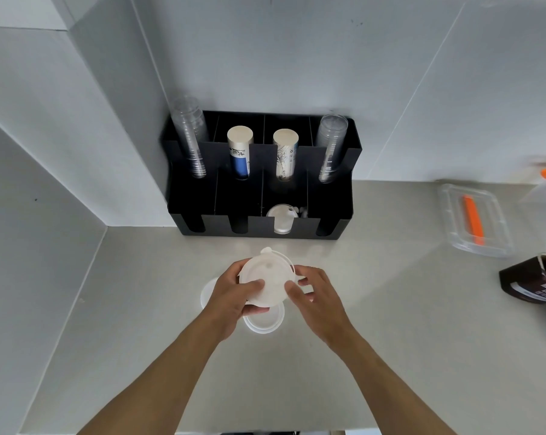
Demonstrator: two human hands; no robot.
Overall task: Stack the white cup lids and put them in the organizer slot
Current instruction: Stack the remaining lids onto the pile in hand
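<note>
**Both hands hold white lids above the desk, in front of the black organizer**

Head view: the left hand (234,293) and the right hand (312,296) meet over the pale grey desk (391,340), both closed on a round white plastic cup lid (265,277). The left grip pinches the lid's near-left rim, thumb lying across the top face; the right grip pinches its right rim, thumb also on top. The lid is tilted, its flat face turned up toward the camera, and its small tab points away from the person, toward the organizer. How many lids are in this held piece I cannot tell.

Under the hands, 2 more white round lids rest flat on the desk: one lid (262,323) below the left fingers and another lid (207,293) peeking out left of the left hand.

The black plastic organizer (331,215) stands against the wall. In its front row, the 3rd slot from the left holds white lids (281,218) lying flat. The back row carries 2 stacks of clear cups at the ends and 2 stacks of paper cups between them, all with long axes leaning up and back.

At the right lies a clear plastic box (475,221) with an orange item inside.
</note>
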